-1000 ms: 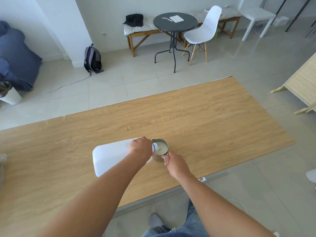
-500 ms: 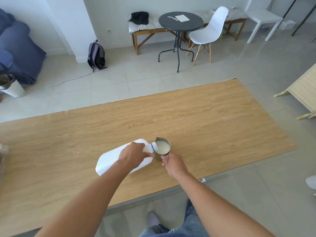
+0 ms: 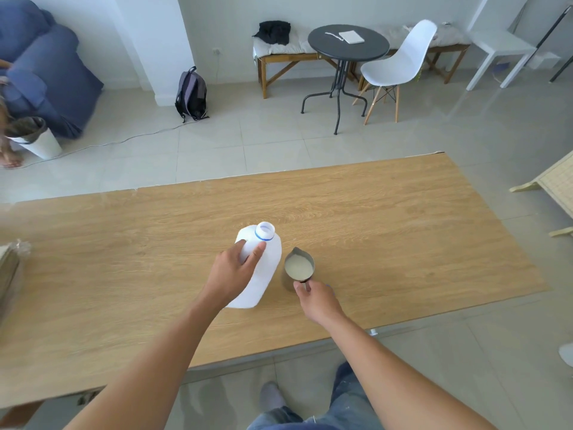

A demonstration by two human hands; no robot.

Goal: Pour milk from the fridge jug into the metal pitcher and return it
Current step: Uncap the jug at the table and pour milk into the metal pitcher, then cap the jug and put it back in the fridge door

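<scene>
Bright room, grey tiled floor [image 3: 217, 150].
Round black metal table [image 3: 348, 45] beside white plastic chair [image 3: 400, 57]; blue fabric armchair [image 3: 46, 72] at floor's left edge.

A lived-in home's living area: pale floor tiles [image 3: 248, 150] run to a blue upholstered sofa [image 3: 46, 72], a cushioned wooden bench [image 3: 279, 54] with what may be a dark garment [image 3: 274, 31] dropped on it, a small round black table [image 3: 348, 43] and a white moulded chair [image 3: 400, 63]. A backpack [image 3: 191, 94] stands at the foot of a white pillar [image 3: 155, 41], a lined bin [image 3: 37, 141] sits near the sofa, and a long wood-grain table [image 3: 403, 228] fills the foreground.
</scene>
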